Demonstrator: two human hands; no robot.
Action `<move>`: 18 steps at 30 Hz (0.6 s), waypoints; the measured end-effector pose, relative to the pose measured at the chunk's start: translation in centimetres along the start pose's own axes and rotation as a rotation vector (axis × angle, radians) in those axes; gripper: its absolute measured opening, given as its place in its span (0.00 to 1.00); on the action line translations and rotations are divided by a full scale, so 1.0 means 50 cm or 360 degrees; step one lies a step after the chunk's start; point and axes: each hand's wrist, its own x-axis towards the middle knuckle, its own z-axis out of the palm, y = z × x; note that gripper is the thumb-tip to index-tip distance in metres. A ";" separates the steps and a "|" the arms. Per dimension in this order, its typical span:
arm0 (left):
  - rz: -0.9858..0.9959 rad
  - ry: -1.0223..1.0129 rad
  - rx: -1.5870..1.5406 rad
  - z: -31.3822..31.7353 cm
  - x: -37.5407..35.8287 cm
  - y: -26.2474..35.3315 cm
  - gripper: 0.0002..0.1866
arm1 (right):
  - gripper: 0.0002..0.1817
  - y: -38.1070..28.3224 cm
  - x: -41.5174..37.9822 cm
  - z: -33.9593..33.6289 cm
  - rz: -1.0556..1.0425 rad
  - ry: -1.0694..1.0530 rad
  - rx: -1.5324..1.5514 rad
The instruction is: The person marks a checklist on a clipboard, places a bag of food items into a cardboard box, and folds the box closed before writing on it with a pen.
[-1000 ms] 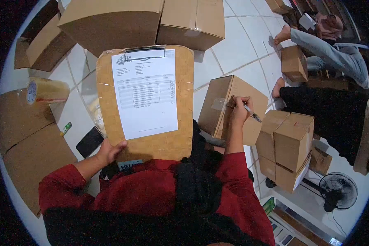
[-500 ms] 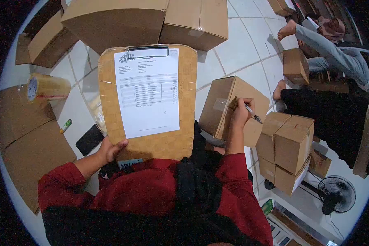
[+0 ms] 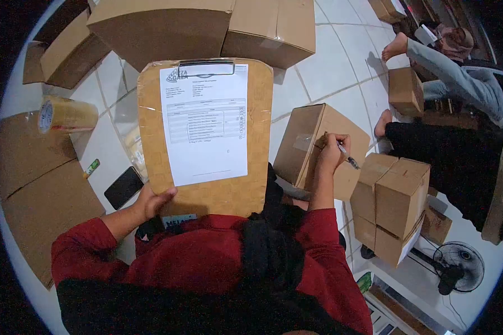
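Note:
My left hand (image 3: 155, 202) grips the lower left corner of a tan clipboard (image 3: 223, 196), thumb on its front. A printed sheet (image 3: 207, 159) lies under the clipboard's metal clip (image 3: 207, 68). Off to the right, my right hand (image 3: 334, 154) is closed around a pen (image 3: 349, 157) that points down to the right. That hand is over a closed cardboard box (image 3: 297, 139); whether it touches the box I cannot tell.
Tape rolls (image 3: 67, 115) sit on a box at left, near a black phone (image 3: 123, 188). Large boxes (image 3: 162, 28) stand ahead. At right are tied boxes (image 3: 399, 184), a fan (image 3: 458, 267) and other people's legs (image 3: 458, 67).
The whole view has shifted slightly, with the clipboard and boxes a little further right. Both hands keep their holds.

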 end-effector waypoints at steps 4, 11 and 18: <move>0.0006 0.0005 -0.0075 0.002 0.000 -0.001 0.20 | 0.09 0.048 0.021 -0.023 -0.0104 0.0026 -0.0148; -0.0024 -0.0012 -0.0100 0.002 0.001 0.002 0.21 | 0.09 -0.037 -0.015 0.014 0.0037 0.0000 0.0071; -0.0030 0.0021 -0.0139 0.002 0.000 0.001 0.21 | 0.10 -0.005 0.028 -0.019 0.0151 0.0092 0.0253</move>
